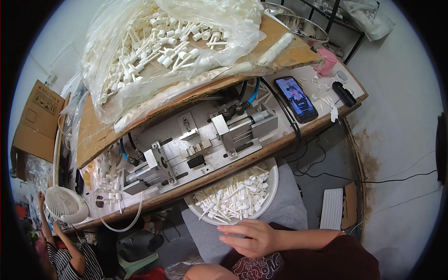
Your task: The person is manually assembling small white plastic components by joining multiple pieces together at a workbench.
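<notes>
My right hand [254, 238] is just at the near rim of a white basin [274, 191], its fingers loosely stretched out to the left and a little apart. Nothing shows between those fingers. Small white plastic parts [238, 196], each a thin stem with a round cap, fill the basin, which rests on a grey cloth [291, 205] at my lap. At the bottom edge a piece of bare skin shows, perhaps my left arm; my left hand is out of sight. Beyond the basin, a metal bench fixture [198, 158] with two facing air cylinders sits on the worktable.
A cardboard sheet [100, 135] above the fixture carries a clear bag [242, 42] of similar white parts. A lit phone [296, 100] lies at the right, near black cables. At the left are a white fan [67, 205], a cardboard box [35, 121] and another person in stripes [77, 261].
</notes>
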Demonstrator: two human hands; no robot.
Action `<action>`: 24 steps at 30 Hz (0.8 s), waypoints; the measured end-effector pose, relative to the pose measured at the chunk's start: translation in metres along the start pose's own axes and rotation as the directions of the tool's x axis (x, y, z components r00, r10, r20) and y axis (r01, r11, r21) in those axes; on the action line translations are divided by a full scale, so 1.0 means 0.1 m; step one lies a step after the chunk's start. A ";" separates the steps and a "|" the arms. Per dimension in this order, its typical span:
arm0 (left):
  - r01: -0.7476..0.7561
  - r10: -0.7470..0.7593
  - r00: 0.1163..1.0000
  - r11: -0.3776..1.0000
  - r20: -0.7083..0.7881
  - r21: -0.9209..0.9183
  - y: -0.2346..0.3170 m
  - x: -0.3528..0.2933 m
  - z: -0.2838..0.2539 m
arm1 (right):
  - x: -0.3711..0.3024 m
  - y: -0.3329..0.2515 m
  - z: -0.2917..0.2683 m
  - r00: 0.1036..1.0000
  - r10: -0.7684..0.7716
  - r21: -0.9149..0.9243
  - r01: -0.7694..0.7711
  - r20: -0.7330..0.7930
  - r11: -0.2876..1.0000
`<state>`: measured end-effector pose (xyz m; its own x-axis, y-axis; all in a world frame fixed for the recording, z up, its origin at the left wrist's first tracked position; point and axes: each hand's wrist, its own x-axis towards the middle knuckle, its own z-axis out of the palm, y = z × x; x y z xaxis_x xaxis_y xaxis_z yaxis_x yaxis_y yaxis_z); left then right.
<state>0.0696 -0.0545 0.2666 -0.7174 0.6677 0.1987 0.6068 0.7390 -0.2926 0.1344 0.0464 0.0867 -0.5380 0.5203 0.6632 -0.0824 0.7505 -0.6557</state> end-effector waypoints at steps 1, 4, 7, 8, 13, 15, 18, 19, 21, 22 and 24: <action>0.092 -0.092 0.994 0.996 0.066 -0.003 0.06 -0.04 0.04 | 0.01 0.00 0.01 1.000 -0.003 0.003 0.003 0.004 1.000; -0.004 -0.016 0.998 0.931 0.052 0.365 0.28 -0.01 0.00 | 0.01 -0.01 0.01 1.000 -0.002 0.007 0.001 0.011 1.000; -0.376 0.225 0.926 0.529 -0.302 -0.761 0.41 0.11 0.42 | -0.01 0.04 -0.04 0.999 0.039 -0.047 -0.041 -0.028 0.998; -0.532 0.083 0.835 -0.128 -0.543 -0.837 0.42 0.19 0.76 | 0.00 0.04 -0.05 0.999 0.042 -0.031 -0.043 -0.015 0.999; -0.710 -0.104 0.606 -0.518 -0.789 -0.477 0.53 0.53 1.54 | -0.01 0.04 -0.05 0.997 0.077 -0.018 -0.076 0.020 0.997; -0.641 0.011 0.692 -0.452 -0.722 -0.621 0.56 0.56 1.51 | -0.02 0.06 -0.05 0.997 0.074 -0.029 -0.073 0.015 0.997; -0.534 0.316 0.708 -0.346 -0.632 -0.771 0.40 0.67 1.36 | -0.08 0.11 -0.05 0.997 0.064 -0.001 -0.064 0.044 0.998; -0.392 0.366 0.731 -0.464 -0.575 -0.794 0.40 0.70 1.26 | -0.10 0.13 -0.04 0.997 0.057 0.017 -0.059 0.060 0.998; -0.073 0.472 0.751 -0.635 -0.461 -0.769 0.41 0.73 1.01 | -0.16 0.15 0.03 0.993 0.058 0.022 -0.061 0.102 0.998; 0.136 0.499 0.793 -0.706 -0.351 -0.695 0.43 0.67 0.84 | -0.18 0.16 0.06 0.991 0.058 0.021 -0.061 0.121 0.998; 0.300 0.606 0.670 -0.749 -0.428 -0.591 0.43 0.77 0.48 | -0.21 0.20 0.10 0.987 0.018 0.024 -0.022 0.159 0.999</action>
<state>0.0238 0.0250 0.2240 0.0339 0.9337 0.3565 -0.4671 -0.3005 0.8315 0.1356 0.0462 0.0562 -0.6656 0.4626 0.5857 -0.0903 0.7291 -0.6785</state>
